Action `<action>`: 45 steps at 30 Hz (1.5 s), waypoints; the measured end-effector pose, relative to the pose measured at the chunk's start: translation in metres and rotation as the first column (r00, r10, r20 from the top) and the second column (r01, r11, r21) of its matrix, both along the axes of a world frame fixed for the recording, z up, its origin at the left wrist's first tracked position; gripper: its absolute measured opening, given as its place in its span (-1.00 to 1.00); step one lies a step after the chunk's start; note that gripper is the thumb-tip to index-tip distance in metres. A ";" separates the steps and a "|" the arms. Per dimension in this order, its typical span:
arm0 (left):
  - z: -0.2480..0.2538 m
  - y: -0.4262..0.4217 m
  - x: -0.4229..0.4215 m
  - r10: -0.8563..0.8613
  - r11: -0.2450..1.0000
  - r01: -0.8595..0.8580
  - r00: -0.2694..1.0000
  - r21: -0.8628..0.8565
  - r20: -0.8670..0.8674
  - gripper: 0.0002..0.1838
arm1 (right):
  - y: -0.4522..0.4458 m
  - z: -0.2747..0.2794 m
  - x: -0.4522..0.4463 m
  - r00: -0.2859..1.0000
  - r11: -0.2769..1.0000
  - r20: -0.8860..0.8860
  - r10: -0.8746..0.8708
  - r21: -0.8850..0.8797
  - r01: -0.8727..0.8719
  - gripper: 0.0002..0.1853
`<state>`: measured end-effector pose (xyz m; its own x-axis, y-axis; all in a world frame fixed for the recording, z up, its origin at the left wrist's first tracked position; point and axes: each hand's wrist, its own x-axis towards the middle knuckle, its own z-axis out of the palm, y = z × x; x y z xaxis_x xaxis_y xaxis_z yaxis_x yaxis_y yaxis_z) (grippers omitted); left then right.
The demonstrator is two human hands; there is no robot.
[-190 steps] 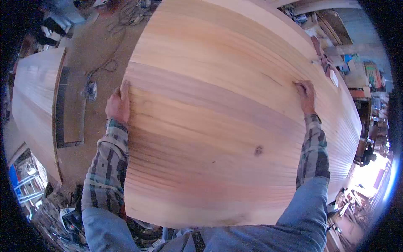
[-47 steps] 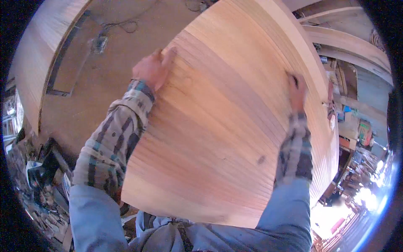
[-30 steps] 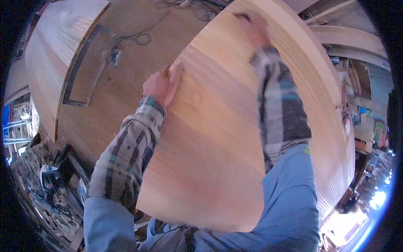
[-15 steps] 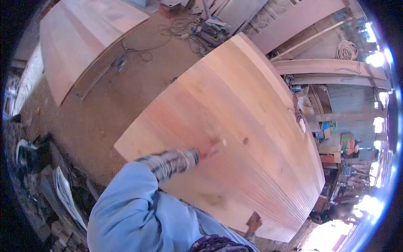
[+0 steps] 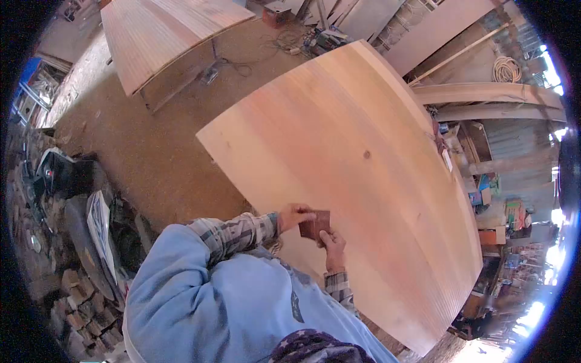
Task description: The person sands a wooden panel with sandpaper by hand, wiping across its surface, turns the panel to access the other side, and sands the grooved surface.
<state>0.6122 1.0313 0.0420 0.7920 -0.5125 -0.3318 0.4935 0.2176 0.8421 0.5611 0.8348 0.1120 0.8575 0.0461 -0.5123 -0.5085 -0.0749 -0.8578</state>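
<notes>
A small reddish-brown square of sandpaper (image 5: 315, 227) is held between my two hands, above the near edge of a large wooden panel (image 5: 339, 139). My left hand (image 5: 295, 216) grips its left upper corner, fingers closed over the edge. At the lower right corner, my right hand (image 5: 333, 247) pinches it with the thumb on top. The panel is made of pale and reddish boards, with a dark knot in its middle and fine ridges toward its ends.
A second boarded panel (image 5: 175, 36) stands at the far left. Cables (image 5: 287, 42) lie on the brown floor beyond. Wood offcuts (image 5: 85, 308) and a motorcycle-like object (image 5: 57, 169) are at left. Long planks (image 5: 484, 94) and a coiled rope (image 5: 506, 69) are at right.
My left hand, blurred over the panel's middle before, has drawn back to the sandpaper. The brown piece has moved from the panel's near edge up and left, now between both hands.
</notes>
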 end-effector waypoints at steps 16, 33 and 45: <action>0.041 -0.062 -0.077 -0.049 0.999 0.047 0.986 0.018 0.161 -0.67 | -0.034 0.027 -0.055 0.968 0.988 0.251 -0.010 -0.145 0.047 -0.73; -0.061 0.300 0.124 0.317 0.044 -0.774 0.610 0.631 0.726 -0.54 | 0.072 -0.071 0.253 0.673 0.566 0.477 0.565 -0.818 0.105 -0.74; -0.057 0.286 0.139 0.257 -0.347 -0.313 0.875 0.884 0.411 -0.43 | -0.032 -0.092 0.185 0.518 0.336 0.385 0.764 -0.922 0.191 -0.83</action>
